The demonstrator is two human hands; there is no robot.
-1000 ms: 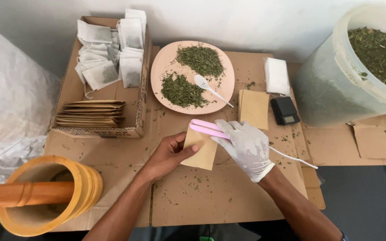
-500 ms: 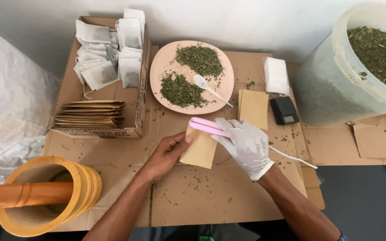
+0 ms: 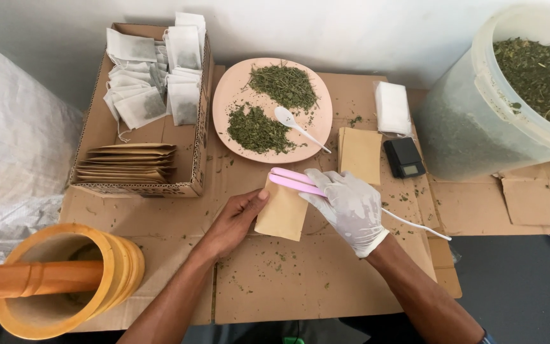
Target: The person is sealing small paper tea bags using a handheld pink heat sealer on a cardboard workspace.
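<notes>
My left hand (image 3: 235, 220) grips the left edge of a small brown paper pouch (image 3: 282, 213) lying tilted on the cardboard. My right hand (image 3: 349, 207), in a white glove, clamps a pink hand sealer (image 3: 294, 181) across the pouch's top edge. The sealer's white cord (image 3: 415, 224) trails off to the right. Just beyond the pouch sits a pink plate (image 3: 237, 95) with two heaps of dried green herb and a white spoon (image 3: 295, 125).
A cardboard box (image 3: 193, 159) at the left holds white tea bags and a stack of brown pouches. More brown pouches (image 3: 359, 154), a white pad (image 3: 392, 107) and a small black scale (image 3: 403, 157) lie right of the plate. A herb-filled bucket (image 3: 479, 121) stands far right; a wooden mortar and pestle (image 3: 58, 280) near left.
The pouch has shifted slightly and the sealer stays clamped on its top edge. Both hands have barely moved.
</notes>
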